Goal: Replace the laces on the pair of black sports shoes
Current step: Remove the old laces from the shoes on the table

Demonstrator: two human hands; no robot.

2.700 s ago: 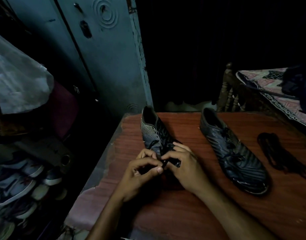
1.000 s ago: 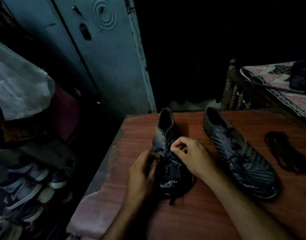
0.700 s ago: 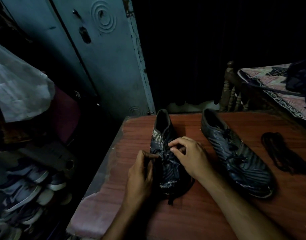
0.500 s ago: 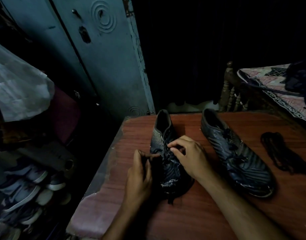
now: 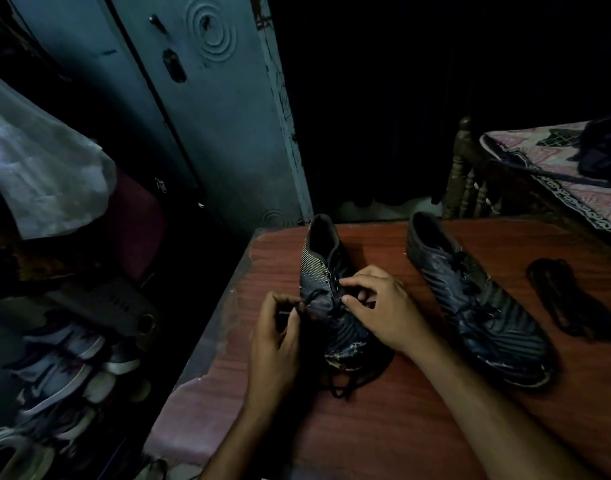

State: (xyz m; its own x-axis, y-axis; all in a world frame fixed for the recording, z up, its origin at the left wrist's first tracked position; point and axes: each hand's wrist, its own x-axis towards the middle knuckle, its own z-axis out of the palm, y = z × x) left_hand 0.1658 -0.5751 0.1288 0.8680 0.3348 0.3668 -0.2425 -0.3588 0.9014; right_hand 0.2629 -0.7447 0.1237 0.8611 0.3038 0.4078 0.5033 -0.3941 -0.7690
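Note:
Two black sports shoes stand on a reddish wooden table [image 5: 383, 427], toes toward me. The left shoe [image 5: 323, 268] is between my hands. At its left side my left hand [image 5: 276, 341] pinches a black lace [image 5: 307, 299] that runs from the eyelets. My right hand [image 5: 380, 306] lies over the middle of the shoe, its fingers curled on the lacing; what they hold is hidden. Loose lace ends [image 5: 349, 384] trail past the toe. The right shoe [image 5: 470, 306] stands apart, laced. A bundle of black laces [image 5: 567, 299] lies at the table's right.
A blue-grey metal cupboard [image 5: 200, 116] stands behind the table's left corner. Several shoes [image 5: 61, 368] sit on a rack at the lower left, under a white cloth [image 5: 37, 174]. A bed with a patterned sheet [image 5: 556, 168] borders the table's far right.
The left shoe was turned and moved toward the table's back. My left hand moved to its left side and took a lace; my right hand moved up onto the lacing.

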